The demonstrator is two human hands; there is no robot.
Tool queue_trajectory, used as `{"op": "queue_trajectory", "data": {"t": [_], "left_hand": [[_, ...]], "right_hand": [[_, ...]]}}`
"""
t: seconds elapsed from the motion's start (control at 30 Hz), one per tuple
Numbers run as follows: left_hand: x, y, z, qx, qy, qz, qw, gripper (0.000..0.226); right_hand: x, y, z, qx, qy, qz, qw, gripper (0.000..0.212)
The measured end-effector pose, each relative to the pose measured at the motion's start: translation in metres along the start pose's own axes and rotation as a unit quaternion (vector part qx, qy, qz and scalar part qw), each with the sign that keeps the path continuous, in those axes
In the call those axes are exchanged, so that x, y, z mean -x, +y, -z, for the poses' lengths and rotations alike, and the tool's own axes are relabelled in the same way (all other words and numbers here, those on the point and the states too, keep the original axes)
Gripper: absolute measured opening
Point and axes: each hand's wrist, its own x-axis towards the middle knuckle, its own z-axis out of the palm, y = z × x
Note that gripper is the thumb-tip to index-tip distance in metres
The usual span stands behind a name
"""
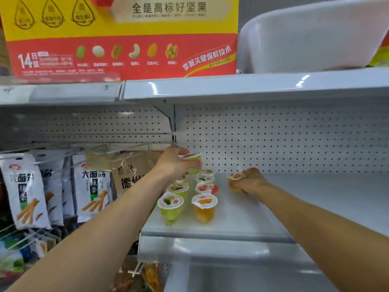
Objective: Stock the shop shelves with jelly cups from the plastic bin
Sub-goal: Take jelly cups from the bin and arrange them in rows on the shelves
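jelly cups (pixel 204 207) — sealed, upright, two rows | plastic bin (pixel 305 39) — white, above

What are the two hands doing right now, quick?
Left hand: holding a green jelly cup.
Right hand: holding an orange jelly cup.

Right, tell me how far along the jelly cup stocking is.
Done: two short rows of jelly cups stand at the left end of the shelf. In hand: the left hand holds a green cup over the back of those rows, and the right hand grips an orange cup beside them. Left: its right part is bare; the plastic bin above hides its contents.
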Motion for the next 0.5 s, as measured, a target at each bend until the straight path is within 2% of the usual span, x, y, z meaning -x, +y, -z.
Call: {"op": "queue_trajectory", "data": {"t": [0.3,0.5], "left_hand": [[-0.018,-0.004,-0.009,-0.025,0.019,-0.004,1.0,0.063],[-0.022,-0.003,-0.018,-0.019,0.014,0.011,1.0,0.063]], "right_hand": [[-0.037,0.005,-0.016,-0.011,-0.012,0.017,1.0,0.021],[-0.042,0.006,-0.017,-0.031,-0.034,0.001,0.999,0.04]]}}
